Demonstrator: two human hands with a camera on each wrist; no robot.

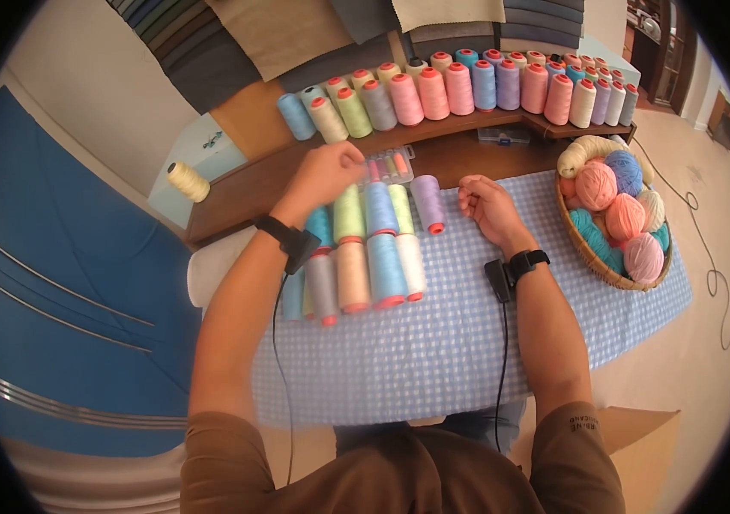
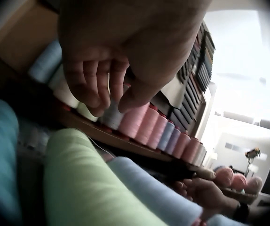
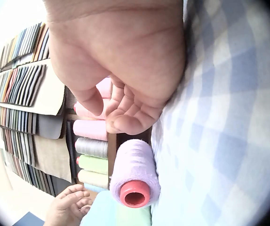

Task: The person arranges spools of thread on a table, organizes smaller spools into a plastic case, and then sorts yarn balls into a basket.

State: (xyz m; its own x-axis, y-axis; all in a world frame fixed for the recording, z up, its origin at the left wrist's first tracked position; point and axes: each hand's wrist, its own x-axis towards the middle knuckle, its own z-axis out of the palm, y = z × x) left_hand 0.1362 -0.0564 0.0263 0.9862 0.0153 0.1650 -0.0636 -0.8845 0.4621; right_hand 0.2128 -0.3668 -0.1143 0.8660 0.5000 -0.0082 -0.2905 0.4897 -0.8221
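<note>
My left hand (image 1: 324,178) hangs over the far end of the lying thread cones, fingers loosely bent, with nothing visible between them. Just beside it is a clear plastic case (image 1: 407,155) with small colourful pieces. Two rows of cones lie on the checked cloth, among them a pale green cone (image 2: 85,183), a blue cone (image 1: 379,208), a peach cone (image 1: 353,274) and a grey cone (image 1: 322,287). To their right lies a lilac cone (image 3: 135,165), its red core end towards me. My right hand (image 1: 492,210) rests at the cloth, right of the lilac cone, fingers loosely curled and holding nothing.
Upright thread cones (image 1: 433,94) line the raised wooden shelf (image 1: 468,122) behind. A wicker basket (image 1: 592,259) of yarn balls stands on the right. One cream cone (image 1: 188,182) sits at the left. Fabric swatches (image 1: 279,34) hang at the back.
</note>
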